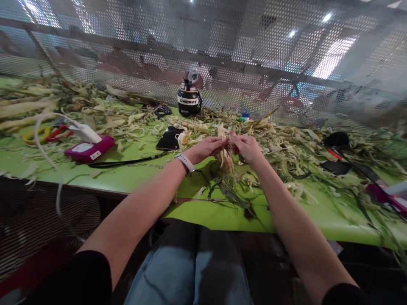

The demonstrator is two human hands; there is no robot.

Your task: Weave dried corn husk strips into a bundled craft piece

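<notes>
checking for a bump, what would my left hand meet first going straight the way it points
Your left hand would likely meet the pale husks, then the right hand; depth is unclear.

Perforated screen (pixel 222 38) — green tabletop (pixel 133 173).

Head-worn view, facing forward and down (perhaps slightly blurred), at arm's length.

Green worktop (pixel 108 178), strewn with dry leaves (pixel 286 146), thick along the far edge and down the right side. Topped near the middle of the far edge by a black jug (pixel 188 108) marked "ENERGY", with a dark phone (pixel 168 139) nearer the front. Toward the left edge, a pink box (pixel 95 151) under a white block (pixel 86 133), beside a black strap (pixel 127 162). By the right edge, another pink box (pixel 386 201).
</notes>
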